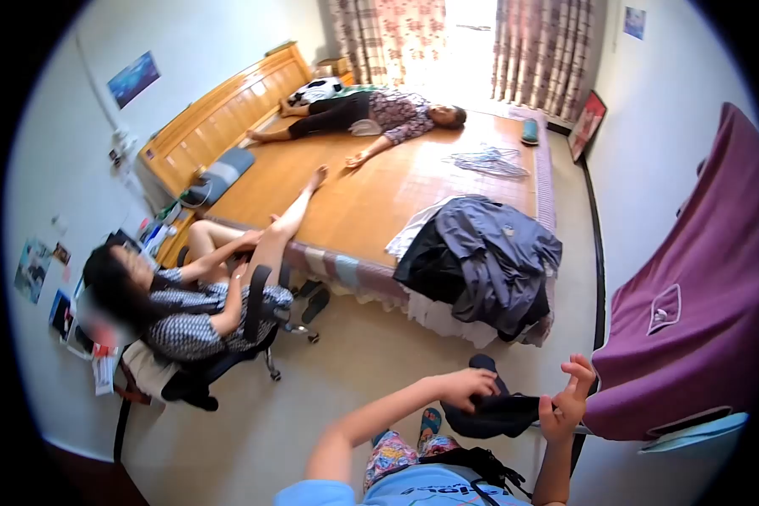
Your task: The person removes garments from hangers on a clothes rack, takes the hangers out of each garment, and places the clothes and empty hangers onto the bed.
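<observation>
A black cloth item [491, 418], possibly a garment, hangs between my hands in front of my body; its exact kind is hard to make out. My left hand [467, 388] has its fingers curled onto the upper left part of this cloth. At its right edge, my right hand [567, 403] pinches the cloth near the thumb, while its other fingers point upward. Just beyond, on the bed's near corner, lies a heap of clothes with a grey jacket [502, 249] on top. A purple cover [683, 329] hangs close to my right hand.
A wooden bed [312, 207] fills the room's middle, with a person [388, 114] lying on it and several hangers [489, 160]. Another person [202, 312] sits at left in a wheeled chair [266, 337], one leg on the bed. Dark slippers [314, 301] lie on the floor.
</observation>
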`<state>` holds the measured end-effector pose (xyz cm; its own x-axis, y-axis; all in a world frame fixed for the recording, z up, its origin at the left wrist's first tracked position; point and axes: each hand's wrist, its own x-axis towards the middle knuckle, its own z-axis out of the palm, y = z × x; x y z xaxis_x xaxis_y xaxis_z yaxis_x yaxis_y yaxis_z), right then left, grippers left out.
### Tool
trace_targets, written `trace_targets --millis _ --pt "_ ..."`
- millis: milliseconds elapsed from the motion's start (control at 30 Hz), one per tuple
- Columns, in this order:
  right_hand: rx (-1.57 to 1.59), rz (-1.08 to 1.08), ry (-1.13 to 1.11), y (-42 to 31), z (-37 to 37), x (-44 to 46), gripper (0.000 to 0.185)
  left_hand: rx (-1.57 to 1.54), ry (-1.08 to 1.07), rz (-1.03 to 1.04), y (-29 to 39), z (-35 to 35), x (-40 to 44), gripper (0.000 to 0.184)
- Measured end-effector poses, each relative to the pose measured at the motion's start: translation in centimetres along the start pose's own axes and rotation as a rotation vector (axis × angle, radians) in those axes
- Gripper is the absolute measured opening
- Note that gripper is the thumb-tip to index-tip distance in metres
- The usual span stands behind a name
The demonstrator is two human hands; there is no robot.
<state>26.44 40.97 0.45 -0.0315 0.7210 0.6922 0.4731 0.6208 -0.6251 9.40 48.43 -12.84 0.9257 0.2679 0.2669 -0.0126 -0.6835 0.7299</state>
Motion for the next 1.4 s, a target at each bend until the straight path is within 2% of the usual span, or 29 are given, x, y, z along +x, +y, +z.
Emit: trace_targets --millis 67,167,200,233,300,367,433,500,533,567,633,667,700,833,900,933,967,1033,1100,1167,1233,1300,1367,1400 --pt "-0.015 -0.023 0.050 1.3 -1.4 0.9 0.028 -0.170 -0.135 0.054 -0.4 0.1 -0.6 0.032" --pt "-0.125 -0.136 0.044 2.2 -3.5 3.3 0.030 -0.315 -0.379 -0.221 -1.4 -1.2 -0.8 0.031" --pt "-0.085 -0.155 0.073 2.7 -3.8 4.2 0.030 -0.023 -0.450 -0.214 -1.1 -2.4 -0.1 0.028" --pt "-0.050 -0.170 0.102 3.2 -3.9 5.2 0.030 0.036 -0.450 -0.254 -1.9 -2.7 0.2 0.026" --pt "-0.022 -0.223 0.200 3.8 -4.0 7.5 0.030 -0.078 -0.384 -0.106 -6.6 -1.1 0.3 0.030" --pt "-0.012 -0.292 0.184 4.0 -3.9 9.7 0.030 -0.088 -0.243 -0.253 -4.8 -3.9 2.5 0.041" --pt "-0.045 -0.316 0.077 4.1 -3.4 11.6 0.029 -0.049 0.005 -0.012 -5.3 -6.3 4.7 0.050" --pt "-0.050 -0.321 0.007 4.5 -2.5 13.6 0.026 -0.483 0.297 0.019 -4.1 -9.4 7.2 0.048" --pt "-0.030 -0.303 0.003 4.4 -1.8 14.4 0.024 -0.533 0.285 0.072 -4.0 -10.2 7.7 0.039" --pt "0.004 -0.266 -0.004 4.4 -1.3 15.3 0.023 -0.560 0.257 0.084 -4.7 -10.2 7.6 0.039" --pt "-0.064 -0.252 -0.001 4.9 -0.9 17.1 0.024 -0.515 -0.022 0.106 -6.2 -10.7 7.1 0.027" --pt "-0.154 -0.201 0.027 4.7 -0.9 17.8 0.024 -0.596 0.054 0.037 -6.5 -11.2 6.4 0.017" --pt "-0.170 -0.201 0.032 4.5 -1.1 18.3 0.024 -0.844 0.139 -0.108 -7.3 -11.2 5.6 0.015" --pt "-0.468 -0.183 0.174 3.0 -2.9 19.0 0.035 -0.769 0.363 -0.008 -7.1 -16.7 4.4 0.018" --pt "-0.731 -0.204 0.200 2.6 -3.9 18.5 0.040 -0.400 0.457 0.179 -5.7 -20.6 3.1 0.023" --pt "-0.840 -0.168 0.179 2.4 -4.3 18.1 0.041 -0.290 0.377 0.100 -4.7 -22.5 1.9 0.028" --pt "-0.949 -0.139 0.158 2.5 -4.3 17.8 0.042 -0.197 0.360 0.185 -4.7 -23.6 1.2 0.028" --pt "-0.907 -0.153 0.190 3.3 -3.6 17.7 0.044 -0.064 0.360 0.250 -4.4 -25.5 -0.1 0.031" --pt "-0.810 -0.246 0.217 4.7 -4.5 17.4 0.045 0.070 0.465 0.342 -4.0 -27.4 0.1 0.027" --pt "-0.705 -0.344 0.337 7.3 -5.3 18.7 0.046 0.218 0.512 0.340 -4.3 -29.8 1.0 0.025" --pt "-0.719 -0.304 0.408 9.7 -4.2 22.1 0.046 0.409 0.546 0.371 -5.2 -32.3 2.3 0.022" --pt "-0.631 -0.298 0.382 13.6 -3.0 25.7 0.044 0.554 0.564 0.359 -6.2 -35.1 4.2 0.021" --pt "-0.508 -0.332 0.325 18.2 -2.2 29.6 0.040 0.623 0.733 0.378 -9.9 -37.8 6.9 0.014" --pt "-0.511 -0.298 0.284 20.9 -1.7 31.5 0.035 0.672 0.745 0.329 -12.7 -39.2 8.4 0.013"
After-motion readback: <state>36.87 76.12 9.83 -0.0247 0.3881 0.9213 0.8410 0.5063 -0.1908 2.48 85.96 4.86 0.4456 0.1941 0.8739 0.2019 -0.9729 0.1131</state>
